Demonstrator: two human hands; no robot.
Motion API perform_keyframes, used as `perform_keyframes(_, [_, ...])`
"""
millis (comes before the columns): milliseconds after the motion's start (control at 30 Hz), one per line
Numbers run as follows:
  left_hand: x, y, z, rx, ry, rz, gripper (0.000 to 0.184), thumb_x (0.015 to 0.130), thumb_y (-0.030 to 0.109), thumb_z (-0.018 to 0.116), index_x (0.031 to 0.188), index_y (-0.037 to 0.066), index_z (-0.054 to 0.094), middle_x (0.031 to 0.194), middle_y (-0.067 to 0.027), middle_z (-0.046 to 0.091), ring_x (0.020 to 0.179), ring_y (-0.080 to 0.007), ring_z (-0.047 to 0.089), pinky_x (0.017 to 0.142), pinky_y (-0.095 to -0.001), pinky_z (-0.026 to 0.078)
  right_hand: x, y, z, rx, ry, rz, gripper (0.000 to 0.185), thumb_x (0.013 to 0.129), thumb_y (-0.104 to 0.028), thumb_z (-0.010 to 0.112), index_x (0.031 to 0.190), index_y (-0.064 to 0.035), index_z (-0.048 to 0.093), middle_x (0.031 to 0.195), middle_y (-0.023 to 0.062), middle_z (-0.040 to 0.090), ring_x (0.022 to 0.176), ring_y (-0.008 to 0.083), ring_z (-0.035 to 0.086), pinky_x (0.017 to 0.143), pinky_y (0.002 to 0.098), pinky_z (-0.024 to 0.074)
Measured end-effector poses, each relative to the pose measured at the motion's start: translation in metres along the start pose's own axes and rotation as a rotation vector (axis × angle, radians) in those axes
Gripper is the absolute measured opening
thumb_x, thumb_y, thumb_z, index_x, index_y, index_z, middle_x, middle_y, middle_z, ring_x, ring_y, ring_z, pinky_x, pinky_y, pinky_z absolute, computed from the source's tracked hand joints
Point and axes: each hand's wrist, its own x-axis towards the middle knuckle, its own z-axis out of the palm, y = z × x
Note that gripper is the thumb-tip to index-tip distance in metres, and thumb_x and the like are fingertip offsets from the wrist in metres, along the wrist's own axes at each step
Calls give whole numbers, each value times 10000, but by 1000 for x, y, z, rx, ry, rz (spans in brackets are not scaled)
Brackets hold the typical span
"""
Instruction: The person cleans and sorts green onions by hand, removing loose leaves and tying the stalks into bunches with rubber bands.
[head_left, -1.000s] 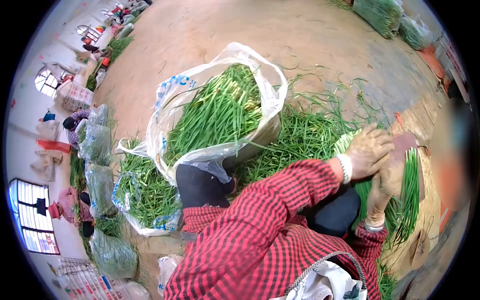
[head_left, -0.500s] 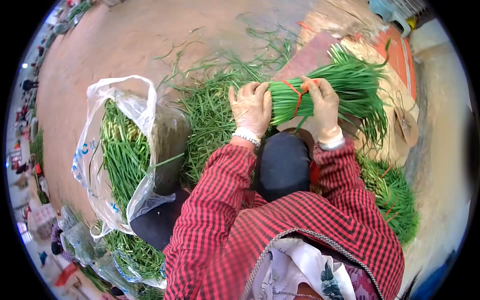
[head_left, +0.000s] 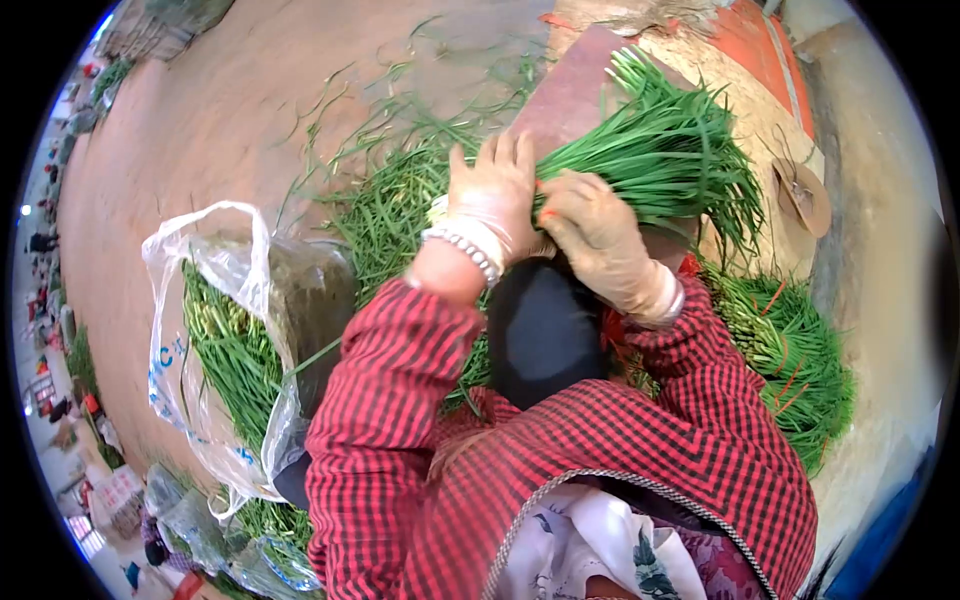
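Note:
A bundle of long green chives (head_left: 665, 150) lies across a reddish board (head_left: 566, 95), just beyond my dark-trousered knee. My left hand (head_left: 492, 195), in a pale glove, is wrapped over the bundle near its stem end, fingers pointing away from me. Pale stem ends peek out beside the wrist. Against it, my gloved right hand (head_left: 602, 240) is closed in a pinch on an orange tie (head_left: 546, 214) at the bundle's near side. Most of the tie is hidden by my hands.
Left of me, a clear plastic bag (head_left: 268, 270) holds more chives. Loose green trimmings (head_left: 395, 190) litter the floor ahead. Tied bundles (head_left: 790, 350) lie at my right, near a round brown disc (head_left: 801, 197). More greens and bags line the far left.
My right hand has come down and left along the bundle, drawing the tie beside my left hand. The orange band across the top is now covered. The view has shifted slightly.

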Motion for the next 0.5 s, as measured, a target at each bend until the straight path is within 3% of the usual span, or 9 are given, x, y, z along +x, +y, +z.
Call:
perform_keyframes(67, [7,5,29,-119,-198,36,1088,642,495,757,1448,-12,231,1352,-213,491,1254,-350,486,1033,-507,377,15,11,5,-129,12,-46,101,847,-153,614,875,-57,612,944,141,621,929,364,586,755,434,477])
perform_keyframes(133, [13,17,8,-126,-300,-44,1095,628,477,765,1456,3,227,1327,-212,515,1200,-356,529,989,-475,423,28,65,27,-182,114,216,130,862,-162,598,901,-51,653,909,155,640,890,376,600,719,439,480])
perform_keyframes(200, [13,15,-3,-129,-386,-169,1104,614,458,774,1464,19,223,1302,-211,540,1146,-363,572,945,-442,470,49,94,46,160,107,505,158,879,-161,601,939,-40,683,874,135,668,836,281,641,692,382,493])
perform_keyframes(233, [14,8,-2,-200,-340,-167,1102,598,454,785,1449,-3,254,1241,-201,575,1107,-341,597,915,-408,489,55,90,45,166,99,493,158,879,-161,601,939,-40,683,874,135,668,836,281,641,692,382,493])
perform_keyframes(267, [12,2,0,-273,-301,-161,1100,583,450,796,1434,-25,286,1179,-191,611,1068,-319,622,884,-374,509,56,86,43,254,173,516,160,882,-160,607,937,-34,690,866,109,677,816,218,637,693,347,490])
perform_keyframes(300, [11,-4,5,-337,-265,-148,1086,575,440,795,1431,-8,300,1192,-206,603,1080,-319,616,872,-395,512,60,84,41,342,250,536,163,885,-159,613,934,-28,696,859,84,685,796,155,633,694,311,487])
perform_keyframes(400, [10,-7,-5,-358,-318,-137,1076,573,438,793,1437,23,304,1180,-198,609,1070,-330,617,884,-396,506,43,61,13,573,381,412,174,898,-162,622,962,-15,688,844,36,683,776,97,601,692,267,481])
perform_keyframes(467, [4,-16,-3,-431,-237,-150,1027,561,458,793,1410,55,380,1137,-189,635,1038,-342,627,888,-390,501,13,36,-17,746,327,553,177,905,-152,618,983,-2,673,848,36,674,779,121,608,718,263,481])
perform_keyframes(500, [6,-22,-5,-567,-272,-137,989,561,471,801,1375,47,430,1147,-203,635,1058,-326,624,897,-379,492,-13,36,-29,651,39,535,187,910,-161,616,982,4,667,858,41,667,795,122,605,736,259,482])
